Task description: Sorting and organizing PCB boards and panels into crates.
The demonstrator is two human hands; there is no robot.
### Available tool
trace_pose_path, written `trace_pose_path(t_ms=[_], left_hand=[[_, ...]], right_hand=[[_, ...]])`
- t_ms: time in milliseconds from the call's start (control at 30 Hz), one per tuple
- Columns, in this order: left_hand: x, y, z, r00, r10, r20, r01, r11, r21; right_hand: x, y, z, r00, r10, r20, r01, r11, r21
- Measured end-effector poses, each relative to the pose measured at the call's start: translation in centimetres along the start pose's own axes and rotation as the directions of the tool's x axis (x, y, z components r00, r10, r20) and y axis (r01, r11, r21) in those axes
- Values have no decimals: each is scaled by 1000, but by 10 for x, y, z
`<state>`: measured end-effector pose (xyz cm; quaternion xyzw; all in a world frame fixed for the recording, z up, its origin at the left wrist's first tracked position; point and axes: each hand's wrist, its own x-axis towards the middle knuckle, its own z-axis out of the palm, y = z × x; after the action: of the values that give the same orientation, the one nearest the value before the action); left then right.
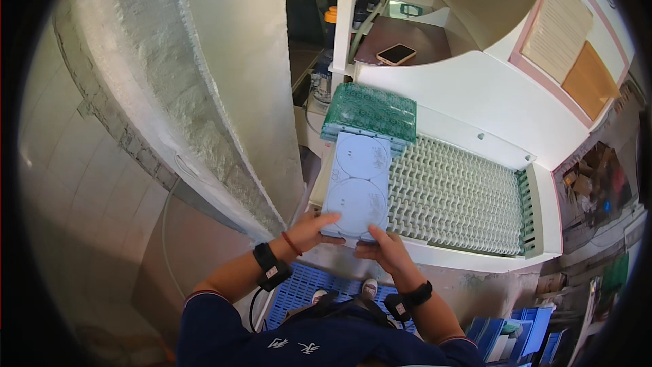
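A stack of pale blue rectangular panels (361,163), like circuit board panels marked with two large circle outlines, lies at the left end of the roller conveyor (462,194). My left hand (315,230) grips its near left corner, thumb on top and fingers underneath. At the near right corner my right hand (385,247) holds it the same way. How many panels are in the stack I cannot tell. Right behind its far edge sits a pile of green circuit boards (370,112), also on the conveyor's left end.
A white machine housing (468,81) rises behind the conveyor, with a phone (396,54) on its brown ledge. To the left stands a thick pale wall (251,61). Under my feet is a blue slatted platform (299,292). Blue bins (519,333) stand at the lower right.
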<state>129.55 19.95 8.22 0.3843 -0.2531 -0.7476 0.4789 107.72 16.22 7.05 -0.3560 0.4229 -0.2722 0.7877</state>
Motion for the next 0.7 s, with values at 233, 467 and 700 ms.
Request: trace_pose_path(t_ms=[233, 467, 700], left_hand=[[18, 12, -13, 1000, -6, -24, 4, 996, -92], [13, 10, -12, 999, 21, -40, -25, 994, -106], [12, 6, -10, 996, 64, -58, -70, 992, -101]], right_hand=[[12, -21, -4, 996, 75, 56, -72, 996, -54], [26, -102, -96, 979, -202, -30, 180, 924, -338], [143, -186, -113, 970, -220, -105, 182, 940, -289]])
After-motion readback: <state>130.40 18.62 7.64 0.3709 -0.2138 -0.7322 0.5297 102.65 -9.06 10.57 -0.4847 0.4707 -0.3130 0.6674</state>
